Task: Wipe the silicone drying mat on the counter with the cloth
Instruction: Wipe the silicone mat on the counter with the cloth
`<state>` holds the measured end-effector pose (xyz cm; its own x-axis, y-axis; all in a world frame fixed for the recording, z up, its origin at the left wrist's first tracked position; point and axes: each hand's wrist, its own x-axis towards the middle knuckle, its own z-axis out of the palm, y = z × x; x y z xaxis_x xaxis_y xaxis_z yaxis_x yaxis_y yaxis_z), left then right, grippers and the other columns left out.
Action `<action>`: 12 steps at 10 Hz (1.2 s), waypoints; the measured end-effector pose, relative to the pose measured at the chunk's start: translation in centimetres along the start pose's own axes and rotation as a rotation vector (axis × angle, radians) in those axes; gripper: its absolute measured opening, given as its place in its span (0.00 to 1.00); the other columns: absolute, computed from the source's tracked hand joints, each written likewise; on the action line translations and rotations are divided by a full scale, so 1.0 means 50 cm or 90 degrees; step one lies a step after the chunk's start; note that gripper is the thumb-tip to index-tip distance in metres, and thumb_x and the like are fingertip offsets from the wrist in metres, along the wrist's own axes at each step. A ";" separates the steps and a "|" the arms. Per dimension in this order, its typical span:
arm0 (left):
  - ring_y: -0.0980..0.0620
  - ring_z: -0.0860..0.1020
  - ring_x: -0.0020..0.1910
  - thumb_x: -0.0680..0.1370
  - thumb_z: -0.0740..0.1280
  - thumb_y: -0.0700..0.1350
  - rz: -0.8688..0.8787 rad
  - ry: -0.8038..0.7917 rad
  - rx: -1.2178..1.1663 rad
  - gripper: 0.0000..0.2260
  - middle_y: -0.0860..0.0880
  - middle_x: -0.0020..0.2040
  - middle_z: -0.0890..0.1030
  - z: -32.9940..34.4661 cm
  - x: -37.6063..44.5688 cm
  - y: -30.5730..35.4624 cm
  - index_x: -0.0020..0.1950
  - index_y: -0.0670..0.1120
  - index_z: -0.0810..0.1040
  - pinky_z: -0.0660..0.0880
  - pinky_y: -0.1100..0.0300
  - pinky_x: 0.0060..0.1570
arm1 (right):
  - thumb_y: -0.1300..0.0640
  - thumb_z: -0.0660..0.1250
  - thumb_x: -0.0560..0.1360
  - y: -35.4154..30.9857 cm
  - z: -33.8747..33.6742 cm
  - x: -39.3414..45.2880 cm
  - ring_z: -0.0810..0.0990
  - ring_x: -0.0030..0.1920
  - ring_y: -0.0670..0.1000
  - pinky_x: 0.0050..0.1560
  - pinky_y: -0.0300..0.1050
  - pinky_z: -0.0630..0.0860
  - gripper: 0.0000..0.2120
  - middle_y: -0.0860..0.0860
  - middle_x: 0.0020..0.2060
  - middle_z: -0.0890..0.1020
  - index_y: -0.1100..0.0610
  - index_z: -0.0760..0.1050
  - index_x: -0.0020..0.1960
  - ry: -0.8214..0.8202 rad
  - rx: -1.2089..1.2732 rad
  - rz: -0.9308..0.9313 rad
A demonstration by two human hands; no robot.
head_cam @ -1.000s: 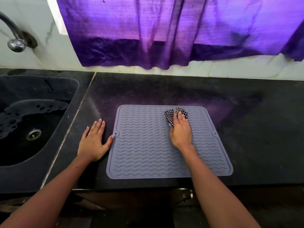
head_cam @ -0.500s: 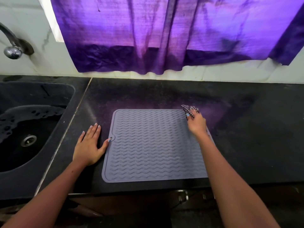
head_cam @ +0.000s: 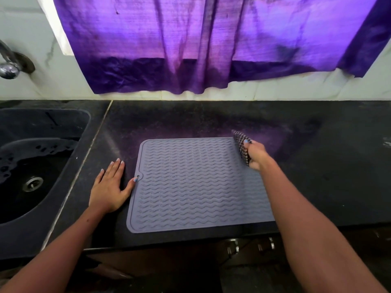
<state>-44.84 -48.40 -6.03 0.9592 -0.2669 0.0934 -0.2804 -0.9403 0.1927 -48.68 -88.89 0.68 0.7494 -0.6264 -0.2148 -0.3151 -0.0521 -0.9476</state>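
Silicone drying mat [head_cam: 196, 182] lies flat on dark desk [head_cam: 317, 166], right of sink [head_cam: 31, 166]. Left hand [head_cam: 110, 187] open, palm down on desk, thumb touching mat's left edge. Right hand [head_cam: 257, 154] closed around checked cloth [head_cam: 241, 144] at mat's far right corner.

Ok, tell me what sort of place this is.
Most likely a home kitchen: a dark counter with a built-in sink, a tap on the wall, and a drying mat being wiped.
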 end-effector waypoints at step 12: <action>0.54 0.51 0.76 0.70 0.39 0.69 -0.005 0.001 -0.007 0.42 0.49 0.77 0.56 -0.002 0.001 0.004 0.76 0.44 0.56 0.46 0.55 0.74 | 0.62 0.58 0.78 0.140 -0.055 -0.115 0.49 0.77 0.54 0.75 0.46 0.47 0.28 0.53 0.77 0.50 0.57 0.54 0.76 -0.031 -0.604 -0.229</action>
<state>-44.84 -48.58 -5.91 0.9614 -0.2589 0.0933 -0.2730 -0.9400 0.2047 -56.79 -87.80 -4.08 0.9073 -0.4202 0.0173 -0.3820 -0.8407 -0.3837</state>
